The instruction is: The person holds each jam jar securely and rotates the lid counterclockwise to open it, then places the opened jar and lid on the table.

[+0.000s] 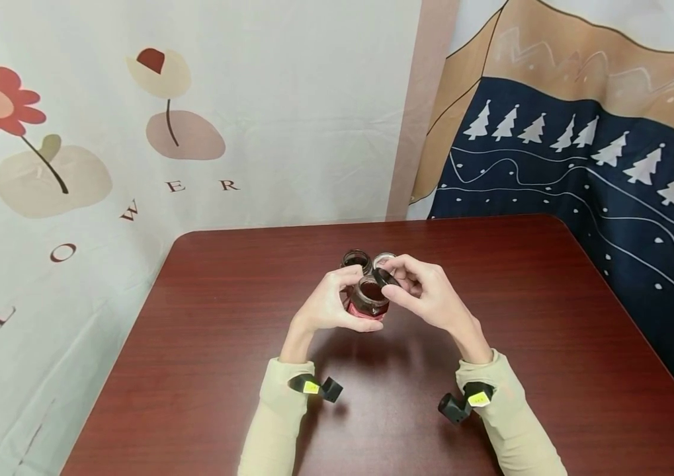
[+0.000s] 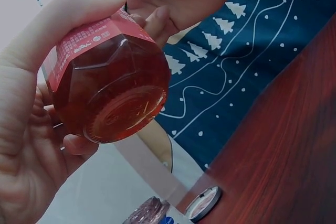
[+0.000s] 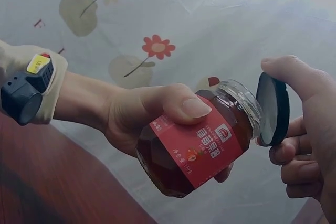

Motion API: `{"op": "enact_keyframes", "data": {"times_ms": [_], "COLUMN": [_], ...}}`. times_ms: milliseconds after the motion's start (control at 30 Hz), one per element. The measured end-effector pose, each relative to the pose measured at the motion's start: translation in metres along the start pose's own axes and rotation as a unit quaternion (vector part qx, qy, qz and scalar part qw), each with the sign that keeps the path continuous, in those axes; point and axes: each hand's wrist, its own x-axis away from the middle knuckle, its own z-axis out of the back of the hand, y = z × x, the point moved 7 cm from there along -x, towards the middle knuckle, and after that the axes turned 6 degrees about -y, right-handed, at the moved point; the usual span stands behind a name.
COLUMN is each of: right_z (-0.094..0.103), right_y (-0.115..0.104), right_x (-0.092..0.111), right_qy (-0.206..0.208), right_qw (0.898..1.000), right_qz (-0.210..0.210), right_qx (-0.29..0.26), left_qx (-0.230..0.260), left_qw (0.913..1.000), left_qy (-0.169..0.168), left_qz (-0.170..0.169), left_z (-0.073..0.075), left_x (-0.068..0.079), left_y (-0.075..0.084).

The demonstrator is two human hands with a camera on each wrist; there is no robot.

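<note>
My left hand (image 1: 327, 304) grips a faceted glass jam jar (image 3: 191, 153) with a red label and dark red contents, holding it tilted above the table. Its mouth is uncovered and faces my right hand (image 1: 430, 294). Between thumb and fingers, that hand pinches a dark screw lid (image 3: 274, 109) by the rim. The lid stands on edge just beside the jar's mouth; whether they touch is hard to tell. Behind the held jar, a second open glass jar (image 1: 356, 258) stands on the table, with another lid (image 2: 203, 203) lying close by.
The reddish-brown wooden table (image 1: 223, 383) has rounded far corners. A pale cloth with printed flowers (image 1: 313, 119) hangs behind it, and a dark blue cloth with white trees (image 1: 551, 172) hangs at the right. Each sleeve carries a small wrist camera (image 1: 332, 390).
</note>
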Motion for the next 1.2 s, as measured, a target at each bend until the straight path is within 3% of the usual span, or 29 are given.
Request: {"op": "enact_keyframes", "data": {"times_ms": [367, 800, 1100, 1200], "right_z": [0.001, -0.002, -0.005, -0.005], "right_y": [0.002, 0.008, 0.011, 0.012], "right_x": [0.000, 0.003, 0.006, 0.007], "right_qy": [0.000, -0.006, -0.017, -0.021], "right_qw": [1.000, 0.999, 0.999, 0.999], "right_qz": [0.003, -0.026, -0.028, -0.027], "right_qx": [-0.011, -0.019, -0.013, -0.010], "left_qx": [-0.004, -0.034, -0.030, -0.031], "left_qw": [1.0000, 0.9991, 0.9986, 0.9984], "left_qy": [0.001, 0.020, 0.033, 0.035], "left_qz": [0.007, 0.016, 0.030, 0.032], "left_z": [0.001, 0.004, 0.008, 0.009], "left_x": [0.004, 0.010, 0.010, 0.011], "left_y": [0.000, -0.001, 0.030, 0.030]}}
